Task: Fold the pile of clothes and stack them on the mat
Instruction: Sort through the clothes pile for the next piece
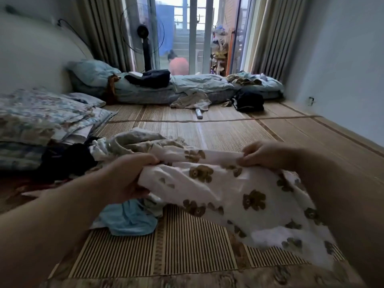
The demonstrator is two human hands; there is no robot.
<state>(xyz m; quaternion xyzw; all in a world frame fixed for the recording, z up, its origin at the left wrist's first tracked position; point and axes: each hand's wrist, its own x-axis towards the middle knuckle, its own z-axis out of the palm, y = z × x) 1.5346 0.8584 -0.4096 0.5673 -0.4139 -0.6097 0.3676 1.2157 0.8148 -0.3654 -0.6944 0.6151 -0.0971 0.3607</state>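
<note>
Above the near mat [176, 242], left hand [126, 175] and right hand [268, 154] each clamped the flowered garment [228, 194] (unfolded); it likely needed spreading flat next.

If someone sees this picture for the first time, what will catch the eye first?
First, the white cloth with brown flowers, held at its upper edge in the foreground by the left hand and the right hand. Next, the striped mat below it, with a light blue garment lying on it nearer the left hand.
</note>
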